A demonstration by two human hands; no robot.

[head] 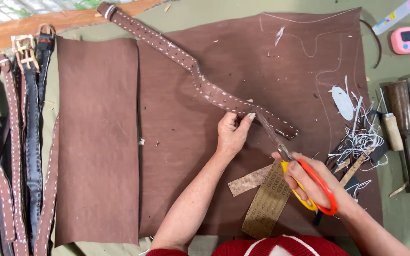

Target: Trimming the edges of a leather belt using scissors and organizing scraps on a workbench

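A brown stitched leather strap is laid diagonally across a large brown leather sheet that covers the middle of the bench, running from the far edge down towards the centre. Near its lower end the strap is pinched between thumb and fingers of the left hand. A pair of scissors with orange and yellow handles is gripped by the right hand, fingers closed through the loops, and the blades are pointed up at the strap just beside the left thumb. A strip of sandpaper and a cork-like scrap are seen below the hands. Finished belts are lined up along the left edge, while thread trimmings, wooden-handled tools and a pink timer are gathered at the right edge.
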